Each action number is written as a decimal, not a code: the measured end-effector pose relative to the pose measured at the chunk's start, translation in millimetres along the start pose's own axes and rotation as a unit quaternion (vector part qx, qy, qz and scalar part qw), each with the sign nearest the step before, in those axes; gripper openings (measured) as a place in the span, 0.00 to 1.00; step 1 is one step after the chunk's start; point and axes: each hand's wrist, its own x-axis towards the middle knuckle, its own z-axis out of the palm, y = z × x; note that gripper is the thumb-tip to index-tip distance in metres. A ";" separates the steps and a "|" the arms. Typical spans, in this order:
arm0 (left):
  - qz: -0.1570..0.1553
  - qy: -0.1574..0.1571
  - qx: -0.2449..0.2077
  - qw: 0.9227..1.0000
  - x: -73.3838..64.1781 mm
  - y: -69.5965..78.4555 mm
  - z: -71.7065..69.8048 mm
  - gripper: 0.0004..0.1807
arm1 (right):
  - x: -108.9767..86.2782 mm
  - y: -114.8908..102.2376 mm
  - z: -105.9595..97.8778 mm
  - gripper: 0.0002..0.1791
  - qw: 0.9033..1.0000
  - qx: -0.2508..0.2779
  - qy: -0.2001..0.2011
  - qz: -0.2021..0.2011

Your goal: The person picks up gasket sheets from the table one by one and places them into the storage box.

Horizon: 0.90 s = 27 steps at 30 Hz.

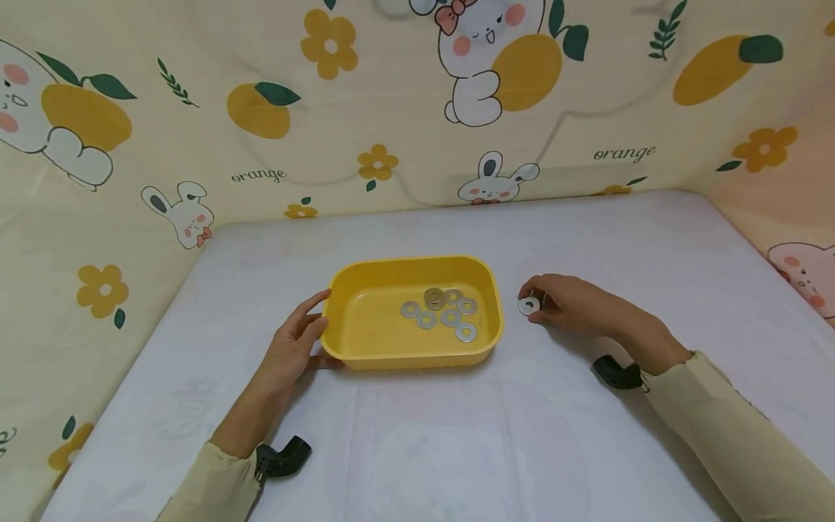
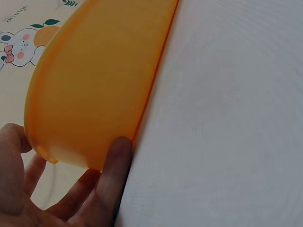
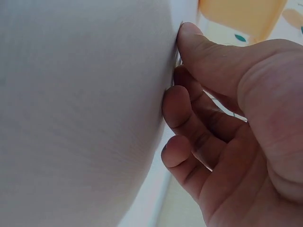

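Observation:
A yellow plastic tray (image 1: 375, 355) stands on the white surface in the head view. Several flat metal washers (image 1: 466, 333) lie in its right half, and one brassy-looking washer (image 1: 433, 297) sits among them. My left hand (image 1: 295, 341) rests at the tray's left end, its spread fingers touching the outer wall, as the left wrist view also shows. To the right of the tray, my right hand (image 1: 577, 304) pinches a silver washer (image 1: 529, 306) between thumb and fingers, low over the surface. In the right wrist view the fingers mostly hide that washer.
White cloth (image 1: 430, 442) covers the tabletop. Behind it hangs a cream cloth (image 1: 404, 101) printed with rabbits, oranges and flowers, which also runs along the left side. A black wrist device (image 1: 283, 457) shows by the left sleeve, another black device (image 1: 616, 373) by the right.

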 end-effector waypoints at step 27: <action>-0.006 0.005 0.011 1.000 -1.5 1.5 0.7 0.26 | -8.5 -10.7 -15.7 0.22 0.998 -0.012 0.055 -0.015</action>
